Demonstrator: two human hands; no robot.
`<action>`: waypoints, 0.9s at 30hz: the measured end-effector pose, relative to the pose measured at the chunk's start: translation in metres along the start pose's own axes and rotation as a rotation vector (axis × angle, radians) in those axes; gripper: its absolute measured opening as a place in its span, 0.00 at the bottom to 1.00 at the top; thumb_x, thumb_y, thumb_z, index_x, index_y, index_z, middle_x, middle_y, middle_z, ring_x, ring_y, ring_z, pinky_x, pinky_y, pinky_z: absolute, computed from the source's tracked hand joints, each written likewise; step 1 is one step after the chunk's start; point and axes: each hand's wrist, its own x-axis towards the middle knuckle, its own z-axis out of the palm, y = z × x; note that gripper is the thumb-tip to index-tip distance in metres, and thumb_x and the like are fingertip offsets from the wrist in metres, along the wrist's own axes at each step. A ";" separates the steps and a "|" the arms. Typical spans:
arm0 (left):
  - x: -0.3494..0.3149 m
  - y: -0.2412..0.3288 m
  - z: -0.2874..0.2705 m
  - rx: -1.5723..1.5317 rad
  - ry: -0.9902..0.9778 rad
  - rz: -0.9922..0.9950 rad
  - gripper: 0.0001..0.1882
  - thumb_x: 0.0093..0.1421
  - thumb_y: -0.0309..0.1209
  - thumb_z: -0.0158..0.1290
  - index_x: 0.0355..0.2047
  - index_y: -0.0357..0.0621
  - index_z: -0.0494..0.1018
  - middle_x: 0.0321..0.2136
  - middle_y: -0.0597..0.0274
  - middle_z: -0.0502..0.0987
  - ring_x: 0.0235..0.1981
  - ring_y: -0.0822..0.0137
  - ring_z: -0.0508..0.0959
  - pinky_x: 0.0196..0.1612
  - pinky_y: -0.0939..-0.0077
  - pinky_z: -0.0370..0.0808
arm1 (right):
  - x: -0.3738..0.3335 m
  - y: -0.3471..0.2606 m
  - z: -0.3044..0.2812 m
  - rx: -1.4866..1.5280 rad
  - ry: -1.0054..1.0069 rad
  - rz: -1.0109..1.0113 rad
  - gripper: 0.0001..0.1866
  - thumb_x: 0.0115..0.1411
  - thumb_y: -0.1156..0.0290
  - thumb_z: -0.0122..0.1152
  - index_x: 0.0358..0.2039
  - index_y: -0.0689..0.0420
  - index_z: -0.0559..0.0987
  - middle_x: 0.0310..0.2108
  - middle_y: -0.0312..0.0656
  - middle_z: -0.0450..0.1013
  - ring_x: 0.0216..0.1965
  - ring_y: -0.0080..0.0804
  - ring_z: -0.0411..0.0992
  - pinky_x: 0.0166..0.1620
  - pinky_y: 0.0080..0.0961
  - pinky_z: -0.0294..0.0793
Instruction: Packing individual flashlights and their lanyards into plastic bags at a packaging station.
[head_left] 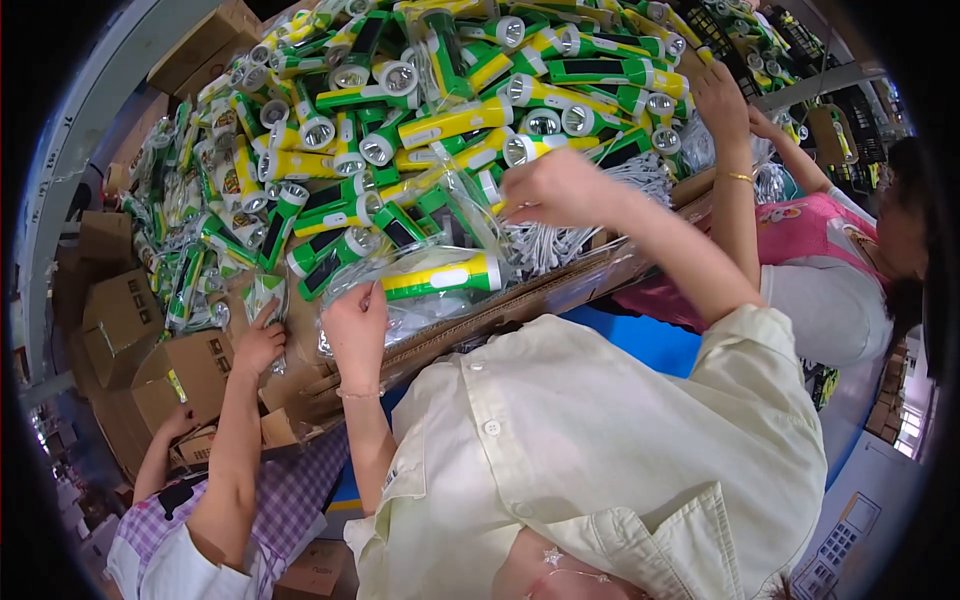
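My left hand (355,318) is closed at the tail end of a yellow, green and white flashlight (440,278), pinching what looks like the clear plastic bag (415,312) around it. The flashlight lies level near the box's front edge, its white head toward the right. My right hand (560,190), somewhat blurred, is raised beyond that head, fingers drawn together; whatever they hold is hidden. Below it lies a bundle of white cables (550,245). A big heap of similar flashlights (455,125) rises beyond both hands, some in clear bags.
A cardboard edge (480,318) runs along my front. On my left, a co-worker's hand (260,345) touches a bagged item beside cardboard boxes (185,375). Another co-worker's hand (720,105) reaches into the heap on my right. A metal rail (45,230) borders the far left.
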 end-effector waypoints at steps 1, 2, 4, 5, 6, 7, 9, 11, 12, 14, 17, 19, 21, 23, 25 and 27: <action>0.010 -0.004 0.008 -0.075 -0.039 -0.030 0.13 0.58 0.32 0.53 0.30 0.29 0.77 0.13 0.59 0.75 0.12 0.74 0.75 0.17 0.82 0.69 | -0.020 0.023 0.003 -0.105 -0.098 0.053 0.06 0.45 0.67 0.65 0.26 0.50 0.81 0.28 0.33 0.73 0.28 0.36 0.74 0.29 0.33 0.72; 0.003 0.001 0.000 -0.064 -0.028 -0.046 0.13 0.58 0.32 0.53 0.30 0.29 0.77 0.13 0.59 0.75 0.12 0.74 0.75 0.17 0.82 0.69 | -0.030 0.038 0.007 -0.123 -0.083 0.007 0.05 0.44 0.68 0.64 0.24 0.50 0.80 0.27 0.35 0.73 0.28 0.39 0.74 0.30 0.35 0.72; 0.013 -0.004 0.009 -0.131 -0.055 -0.078 0.14 0.58 0.32 0.53 0.30 0.29 0.77 0.13 0.60 0.74 0.12 0.75 0.74 0.16 0.83 0.69 | -0.049 0.056 0.022 -0.198 -0.162 0.109 0.04 0.43 0.69 0.64 0.23 0.51 0.80 0.26 0.36 0.73 0.27 0.39 0.74 0.30 0.35 0.73; 0.013 -0.005 0.008 -0.132 -0.055 -0.083 0.14 0.58 0.32 0.53 0.30 0.29 0.77 0.13 0.60 0.74 0.12 0.75 0.74 0.16 0.83 0.69 | -0.050 0.059 0.025 -0.262 -0.244 0.170 0.03 0.43 0.70 0.63 0.21 0.51 0.80 0.25 0.37 0.73 0.27 0.39 0.74 0.30 0.35 0.73; 0.014 -0.005 0.007 -0.121 -0.062 -0.086 0.14 0.58 0.32 0.53 0.30 0.28 0.77 0.13 0.60 0.74 0.12 0.75 0.74 0.16 0.83 0.69 | -0.050 0.060 0.025 -0.264 -0.216 0.169 0.03 0.41 0.71 0.62 0.20 0.52 0.80 0.23 0.37 0.73 0.27 0.40 0.74 0.30 0.35 0.73; 0.014 -0.005 0.007 -0.110 -0.067 -0.088 0.13 0.57 0.31 0.53 0.30 0.28 0.77 0.13 0.61 0.74 0.12 0.75 0.74 0.16 0.83 0.69 | -0.051 0.059 0.024 -0.262 -0.218 0.167 0.03 0.41 0.71 0.62 0.20 0.52 0.80 0.23 0.37 0.73 0.27 0.40 0.74 0.30 0.35 0.73; 0.007 -0.004 -0.003 -0.099 -0.048 -0.088 0.13 0.57 0.31 0.53 0.29 0.28 0.77 0.13 0.61 0.74 0.12 0.75 0.74 0.16 0.83 0.69 | -0.036 0.043 0.005 -0.436 -0.375 0.190 0.03 0.41 0.70 0.62 0.20 0.52 0.81 0.21 0.38 0.72 0.27 0.40 0.74 0.30 0.34 0.73; 0.014 -0.007 0.008 -0.102 -0.059 -0.057 0.13 0.57 0.32 0.53 0.29 0.29 0.77 0.13 0.60 0.74 0.12 0.75 0.74 0.16 0.83 0.69 | -0.036 0.046 -0.009 -0.373 -0.267 0.200 0.03 0.41 0.70 0.62 0.20 0.53 0.80 0.21 0.38 0.73 0.27 0.40 0.74 0.30 0.34 0.72; 0.014 -0.008 0.010 -0.093 -0.058 -0.048 0.13 0.57 0.32 0.54 0.29 0.29 0.77 0.12 0.60 0.74 0.12 0.75 0.74 0.17 0.83 0.69 | -0.035 0.041 -0.018 -0.296 -0.156 0.204 0.03 0.40 0.70 0.63 0.20 0.53 0.80 0.21 0.38 0.73 0.27 0.40 0.73 0.30 0.34 0.72; 0.016 -0.004 0.009 -0.060 -0.067 -0.043 0.14 0.57 0.33 0.54 0.29 0.30 0.77 0.12 0.60 0.74 0.12 0.75 0.74 0.17 0.82 0.69 | -0.016 0.021 -0.052 -0.143 0.002 0.045 0.02 0.44 0.76 0.62 0.22 0.57 0.80 0.20 0.38 0.72 0.24 0.35 0.72 0.27 0.29 0.71; 0.013 -0.009 0.005 -0.037 -0.052 -0.079 0.14 0.57 0.34 0.54 0.28 0.31 0.77 0.10 0.60 0.73 0.12 0.74 0.74 0.17 0.80 0.69 | 0.024 -0.043 -0.086 0.533 0.332 0.119 0.02 0.50 0.81 0.62 0.26 0.62 0.79 0.22 0.39 0.72 0.24 0.27 0.73 0.25 0.21 0.70; 0.017 -0.013 0.007 -0.031 -0.058 -0.060 0.15 0.57 0.35 0.54 0.28 0.32 0.78 0.10 0.61 0.72 0.12 0.74 0.74 0.17 0.80 0.69 | 0.046 -0.071 -0.076 0.814 0.436 0.192 0.02 0.52 0.82 0.61 0.27 0.63 0.79 0.23 0.40 0.72 0.24 0.25 0.73 0.25 0.19 0.70; 0.013 -0.009 0.002 -0.016 -0.045 -0.052 0.15 0.57 0.36 0.54 0.27 0.33 0.78 0.10 0.61 0.72 0.12 0.74 0.74 0.17 0.79 0.69 | 0.065 -0.083 -0.038 1.259 0.622 0.108 0.03 0.52 0.82 0.61 0.29 0.62 0.80 0.26 0.40 0.73 0.25 0.22 0.73 0.27 0.17 0.71; 0.019 -0.010 0.009 -0.011 -0.054 -0.092 0.16 0.57 0.38 0.54 0.26 0.35 0.78 0.10 0.62 0.73 0.11 0.73 0.74 0.17 0.78 0.69 | 0.074 -0.085 0.015 1.201 0.605 0.111 0.04 0.50 0.82 0.62 0.29 0.62 0.80 0.26 0.40 0.73 0.24 0.24 0.73 0.26 0.19 0.71; 0.019 -0.012 0.006 -0.025 -0.046 -0.058 0.16 0.57 0.39 0.54 0.27 0.35 0.78 0.10 0.62 0.73 0.11 0.72 0.74 0.18 0.78 0.69 | 0.072 -0.077 0.062 0.755 0.627 -0.017 0.05 0.49 0.80 0.63 0.29 0.60 0.81 0.24 0.40 0.73 0.23 0.29 0.74 0.26 0.23 0.71; 0.019 -0.017 0.008 -0.040 -0.039 -0.025 0.17 0.57 0.40 0.54 0.27 0.35 0.78 0.10 0.62 0.73 0.11 0.72 0.75 0.18 0.78 0.69 | 0.059 -0.067 0.105 0.684 0.560 0.024 0.05 0.48 0.78 0.64 0.29 0.58 0.82 0.23 0.39 0.73 0.23 0.31 0.73 0.26 0.24 0.71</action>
